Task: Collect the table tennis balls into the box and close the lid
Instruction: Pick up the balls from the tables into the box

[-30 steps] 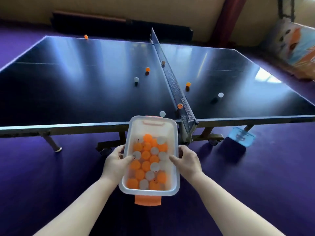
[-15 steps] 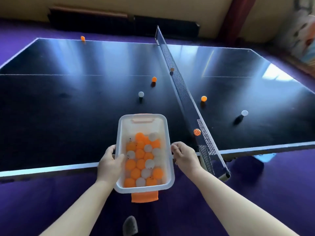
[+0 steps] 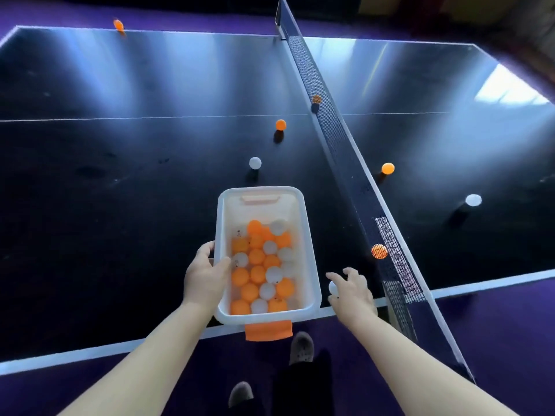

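Note:
A clear plastic box [image 3: 311, 265] with orange latches holds several orange and white balls and rests over the near edge of the table tennis table [image 3: 120, 205]. My left hand [image 3: 204, 273] grips the box's left rim. To the right of the box, my right hand [image 3: 353, 291] curls around a white ball [image 3: 332, 287] at the table edge. Loose on the table lie a white ball [image 3: 255, 163], an orange ball [image 3: 280, 124], a far orange ball [image 3: 118, 24], and beyond the net an orange ball [image 3: 387, 168] and a white ball [image 3: 473, 200]. No lid is in view.
The net [image 3: 336, 139] runs diagonally across the table right of the box, with two orange balls [image 3: 379, 251] [image 3: 316, 99] seen through its mesh. Purple floor surrounds the table; my feet [image 3: 301, 346] stand just below the near edge.
I have stepped up to the table and the box has moved over its near edge. My right hand let go of the box's right side and closed around a white ball.

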A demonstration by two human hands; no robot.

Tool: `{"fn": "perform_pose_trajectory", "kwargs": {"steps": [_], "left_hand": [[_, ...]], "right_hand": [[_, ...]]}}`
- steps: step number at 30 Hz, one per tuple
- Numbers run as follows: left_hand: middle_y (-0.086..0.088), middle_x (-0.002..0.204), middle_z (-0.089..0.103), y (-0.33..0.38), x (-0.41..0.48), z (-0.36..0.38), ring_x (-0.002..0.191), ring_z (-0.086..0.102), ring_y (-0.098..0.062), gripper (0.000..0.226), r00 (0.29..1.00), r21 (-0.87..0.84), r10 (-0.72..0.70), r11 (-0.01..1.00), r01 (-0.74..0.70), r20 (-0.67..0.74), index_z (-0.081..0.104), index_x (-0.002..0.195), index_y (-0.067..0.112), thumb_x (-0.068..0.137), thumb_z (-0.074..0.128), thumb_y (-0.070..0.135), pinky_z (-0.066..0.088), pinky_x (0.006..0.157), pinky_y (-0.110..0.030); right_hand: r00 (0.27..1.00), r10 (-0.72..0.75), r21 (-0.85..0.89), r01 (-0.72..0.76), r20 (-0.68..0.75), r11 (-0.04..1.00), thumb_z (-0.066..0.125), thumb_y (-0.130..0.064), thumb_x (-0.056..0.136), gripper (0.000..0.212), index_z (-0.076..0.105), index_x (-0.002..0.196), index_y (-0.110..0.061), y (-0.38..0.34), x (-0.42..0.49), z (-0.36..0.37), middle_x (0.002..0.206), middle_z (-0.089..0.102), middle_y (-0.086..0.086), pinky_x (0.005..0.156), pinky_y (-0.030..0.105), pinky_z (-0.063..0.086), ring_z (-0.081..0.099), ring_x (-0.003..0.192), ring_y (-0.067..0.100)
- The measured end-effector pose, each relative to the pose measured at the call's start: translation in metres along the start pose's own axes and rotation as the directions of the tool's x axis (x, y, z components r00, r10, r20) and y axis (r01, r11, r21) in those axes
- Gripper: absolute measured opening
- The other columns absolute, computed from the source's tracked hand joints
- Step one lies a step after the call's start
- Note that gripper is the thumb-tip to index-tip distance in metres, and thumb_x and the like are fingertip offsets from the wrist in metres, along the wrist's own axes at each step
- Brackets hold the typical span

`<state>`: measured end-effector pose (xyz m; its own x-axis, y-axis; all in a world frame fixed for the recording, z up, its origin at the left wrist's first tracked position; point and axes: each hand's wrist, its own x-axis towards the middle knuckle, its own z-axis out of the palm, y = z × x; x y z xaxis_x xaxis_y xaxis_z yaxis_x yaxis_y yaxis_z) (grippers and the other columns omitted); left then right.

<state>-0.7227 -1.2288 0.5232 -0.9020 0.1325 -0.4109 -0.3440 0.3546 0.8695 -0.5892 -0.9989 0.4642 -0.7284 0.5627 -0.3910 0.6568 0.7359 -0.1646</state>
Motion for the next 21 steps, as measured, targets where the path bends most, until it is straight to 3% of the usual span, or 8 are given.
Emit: {"fn": "perform_pose_trajectory", "kwargs": {"steps": [3, 5, 9, 11, 17, 21], "left_hand": [[0.002, 0.091, 0.063, 0.002, 0.015, 0.003, 0.081, 0.062, -0.014, 0.033, 1.000, -0.003, -0.018, 1.000, 0.018, -0.013, 0.054, 0.121, 0.025, 0.089, 0.054, 0.016, 0.049, 0.064, -0.029], [0.004, 0.095, 0.064, 0.004, 0.025, 0.006, 0.083, 0.062, -0.012, 0.035, 0.999, -0.005, -0.035, 0.999, 0.035, -0.021, 0.052, 0.124, 0.025, 0.090, 0.053, 0.017, 0.048, 0.062, -0.028], [0.007, 0.092, 0.063, 0.019, 0.044, 0.020, 0.081, 0.062, -0.011, 0.036, 0.997, 0.002, -0.037, 0.999, 0.037, -0.063, 0.052, 0.126, 0.025, 0.090, 0.052, 0.017, 0.047, 0.060, -0.027], [0.007, 0.091, 0.062, 0.030, 0.053, 0.029, 0.080, 0.061, -0.011, 0.036, 0.996, 0.004, -0.038, 0.999, 0.038, -0.078, 0.052, 0.125, 0.025, 0.090, 0.052, 0.017, 0.047, 0.059, -0.027], [0.006, 0.090, 0.066, 0.056, 0.074, 0.055, 0.080, 0.065, -0.016, 0.031, 0.995, -0.006, -0.061, 0.998, 0.060, -0.077, 0.055, 0.117, 0.030, 0.088, 0.052, 0.018, 0.051, 0.064, -0.031], [0.006, 0.088, 0.066, 0.060, 0.087, 0.061, 0.080, 0.063, -0.017, 0.019, 0.994, 0.154, -0.085, 0.984, 0.094, -0.068, 0.055, 0.104, 0.030, 0.088, 0.049, 0.024, 0.055, 0.073, -0.039]], "right_hand": [[0.998, -0.048, -0.011, 0.049, 0.040, 0.999, 0.048, -0.010, 0.093, 0.046, 0.046, 0.133, -0.031, 0.007, 0.010, 0.011, 0.140, 0.035, -0.001, 0.094, 0.029, 0.043, 0.036, 0.123, 0.018], [0.997, -0.069, 0.074, 0.067, 0.027, 0.995, 0.046, -0.014, 0.094, 0.040, 0.050, 0.131, -0.028, 0.009, 0.020, 0.006, 0.127, 0.047, -0.002, 0.089, 0.028, 0.045, 0.043, 0.115, 0.016], [0.975, -0.060, 0.503, 0.164, -0.216, 0.849, 0.051, -0.029, 0.096, 0.033, 0.055, 0.128, -0.021, -0.018, 0.058, -0.045, 0.108, 0.055, -0.007, 0.087, 0.023, 0.039, 0.051, 0.099, 0.010], [0.949, -0.095, 0.582, 0.261, -0.301, 0.770, 0.048, -0.030, 0.097, 0.034, 0.054, 0.129, -0.019, -0.040, 0.078, -0.077, 0.109, 0.053, -0.010, 0.090, 0.020, 0.034, 0.049, 0.100, 0.006], [0.869, -0.325, 0.514, 0.486, -0.374, 0.707, 0.044, -0.037, 0.097, 0.031, 0.059, 0.119, -0.020, -0.083, 0.113, -0.120, 0.103, 0.061, -0.010, 0.081, 0.023, 0.043, 0.056, 0.094, 0.009], [0.819, -0.428, 0.341, 0.555, -0.382, 0.759, 0.033, -0.052, 0.093, 0.044, 0.060, 0.116, -0.026, -0.092, 0.143, -0.120, 0.098, 0.052, -0.016, 0.074, 0.025, 0.038, 0.050, 0.089, 0.006]]}}
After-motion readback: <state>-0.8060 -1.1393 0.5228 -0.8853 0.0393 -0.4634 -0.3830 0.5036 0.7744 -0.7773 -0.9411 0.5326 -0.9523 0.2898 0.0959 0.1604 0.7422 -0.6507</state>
